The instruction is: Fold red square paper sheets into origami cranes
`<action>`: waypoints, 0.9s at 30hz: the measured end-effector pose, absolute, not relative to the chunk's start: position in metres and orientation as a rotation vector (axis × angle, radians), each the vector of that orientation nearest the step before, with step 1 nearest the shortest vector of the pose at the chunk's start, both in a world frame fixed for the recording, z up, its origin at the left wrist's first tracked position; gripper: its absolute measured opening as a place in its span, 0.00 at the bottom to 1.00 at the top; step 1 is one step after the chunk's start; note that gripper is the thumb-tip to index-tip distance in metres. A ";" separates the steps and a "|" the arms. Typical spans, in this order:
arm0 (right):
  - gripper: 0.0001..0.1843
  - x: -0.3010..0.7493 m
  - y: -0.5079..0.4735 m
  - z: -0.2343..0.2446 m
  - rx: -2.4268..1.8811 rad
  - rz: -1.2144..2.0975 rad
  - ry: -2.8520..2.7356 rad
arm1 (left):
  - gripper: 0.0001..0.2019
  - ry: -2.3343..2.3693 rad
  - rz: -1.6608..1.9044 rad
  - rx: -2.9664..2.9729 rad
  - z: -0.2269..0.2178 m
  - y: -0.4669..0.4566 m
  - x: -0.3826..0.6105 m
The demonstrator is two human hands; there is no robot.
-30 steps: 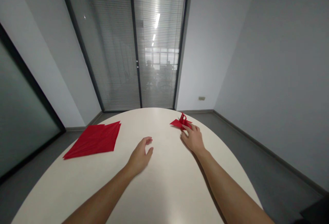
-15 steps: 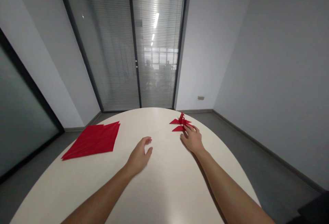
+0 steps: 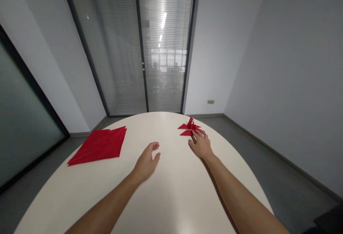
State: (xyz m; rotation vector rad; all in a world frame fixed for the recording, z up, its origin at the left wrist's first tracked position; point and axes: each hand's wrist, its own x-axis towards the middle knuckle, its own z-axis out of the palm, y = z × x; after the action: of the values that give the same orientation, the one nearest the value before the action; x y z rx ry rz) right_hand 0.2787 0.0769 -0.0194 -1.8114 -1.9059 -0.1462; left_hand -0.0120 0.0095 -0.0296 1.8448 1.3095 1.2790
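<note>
A small red folded paper crane (image 3: pixel 190 127) stands on the white oval table (image 3: pixel 171 198) at its far right. My right hand (image 3: pixel 200 144) lies flat just behind it, fingers stretched out, fingertips touching the crane's near wing. My left hand (image 3: pixel 146 161) rests on its edge near the table's middle, fingers loosely curled and apart, holding nothing. A stack of flat red paper sheets (image 3: pixel 99 145) lies on the table's far left, well away from both hands.
Beyond the table's far edge is a glass sliding door (image 3: pixel 139 48) with blinds. A dark glass partition (image 3: pixel 24 119) runs along the left, a grey wall (image 3: pixel 294 66) along the right. Grey floor surrounds the table.
My right hand let go of the crane and drew back slightly; the crane now stands with its wings spread. My left hand has stayed in place.
</note>
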 end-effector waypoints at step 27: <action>0.08 0.247 0.060 -0.008 -1.552 -0.087 -1.865 | 0.26 2.776 0.635 1.746 -0.006 0.032 -0.116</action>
State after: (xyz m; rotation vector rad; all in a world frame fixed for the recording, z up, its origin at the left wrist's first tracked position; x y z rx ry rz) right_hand 0.2472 0.0597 -0.0082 -1.5517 -1.8651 -0.0872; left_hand -0.1157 0.0315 -0.0058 1.7463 2.7764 0.6345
